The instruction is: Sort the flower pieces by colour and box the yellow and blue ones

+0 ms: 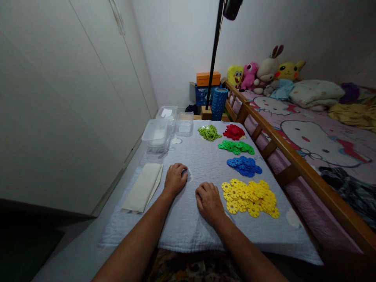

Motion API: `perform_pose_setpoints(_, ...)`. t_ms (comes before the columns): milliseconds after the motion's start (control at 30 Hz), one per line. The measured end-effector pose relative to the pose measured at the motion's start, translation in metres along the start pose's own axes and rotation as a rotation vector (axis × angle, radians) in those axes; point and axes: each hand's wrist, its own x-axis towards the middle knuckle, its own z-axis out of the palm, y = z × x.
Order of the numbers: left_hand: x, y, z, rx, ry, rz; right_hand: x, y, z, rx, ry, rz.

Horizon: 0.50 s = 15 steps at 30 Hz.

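Observation:
My left hand (175,179) rests on the cloth-covered table (202,239) with its fingers curled. A small dark blue thing (184,171) shows at its fingertips; its kind is too small to tell. My right hand (209,203) lies closed on the cloth, its fingers bent under, so whatever they may hold is hidden. Just right of it spreads a pile of yellow snowflake discs (249,196). Beyond lie piles of blue discs (244,166), green discs (236,147), red pieces (234,132) and light green pieces (209,132). Folded cream paper or cloth (143,188) is left of my left hand.
Clear plastic containers (157,131) stand at the table's far left, with another clear box (185,123) beside them. A wooden bed rail (282,164) borders the right side. White cabinets (73,98) line the left. A black pole (214,58) rises behind the table.

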Motion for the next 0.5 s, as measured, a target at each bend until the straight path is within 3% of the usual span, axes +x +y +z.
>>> perform_pose_setpoints(167,0.003,-0.001,-0.001,-0.037,-0.031,-0.032,0.000,0.000,0.001,0.002,-0.003,0.002)
perform_pose_setpoints(300,0.013,-0.002,-0.019,-0.235,-0.072,-0.101,-0.001,0.000,0.001,0.016,-0.005,0.014)
perform_pose_setpoints(400,0.025,-0.007,-0.043,-0.245,0.072,-0.111,-0.002,0.001,0.002,0.025,0.008,0.008)
perform_pose_setpoints(500,0.040,-0.019,-0.070,-0.126,0.368,-0.182,-0.002,0.002,0.003,0.038,0.020,-0.002)
